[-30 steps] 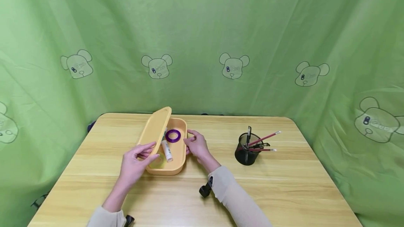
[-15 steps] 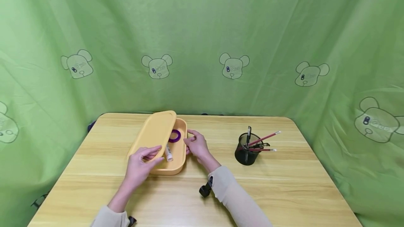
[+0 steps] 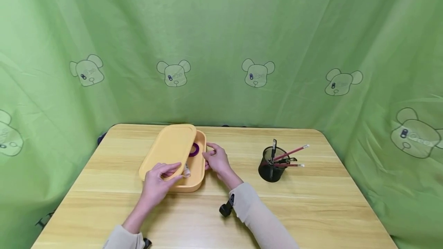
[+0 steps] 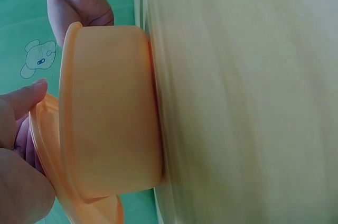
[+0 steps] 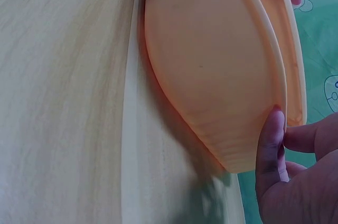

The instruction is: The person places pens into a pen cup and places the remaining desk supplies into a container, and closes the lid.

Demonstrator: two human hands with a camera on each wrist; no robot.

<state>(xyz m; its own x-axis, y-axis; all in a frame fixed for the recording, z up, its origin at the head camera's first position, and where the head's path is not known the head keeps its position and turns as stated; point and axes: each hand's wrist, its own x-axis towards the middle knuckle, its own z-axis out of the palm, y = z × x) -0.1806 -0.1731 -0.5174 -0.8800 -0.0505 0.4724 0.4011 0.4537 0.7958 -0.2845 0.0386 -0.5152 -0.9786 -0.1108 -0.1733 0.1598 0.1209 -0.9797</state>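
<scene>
An orange lid (image 3: 169, 145) lies tilted over an orange box (image 3: 187, 188), covering most of its opening but leaving a strip on the right uncovered. My left hand (image 3: 157, 181) pinches the lid's near right edge between thumb and fingers. In the left wrist view the lid (image 4: 47, 129) stands off the box rim and hangs past its far side. My right hand (image 3: 217, 160) grips the box's right rim, thumb and fingers on either side of the wall, as the right wrist view shows. Inside, partly hidden by the lid, are a purple ring (image 3: 195, 150) and a small white tube (image 3: 187, 170).
A black mesh pen cup (image 3: 271, 171) stands on the wooden table (image 3: 311, 210) to the right, with red pencils (image 3: 290, 151) and black pens leaning in it. A green curtain (image 3: 214, 103) hangs behind the table and along both sides.
My left hand has moved right and lowered the lid, which lies flatter and covers more of the ring and tube. The right hand has kept its hold on the rim.
</scene>
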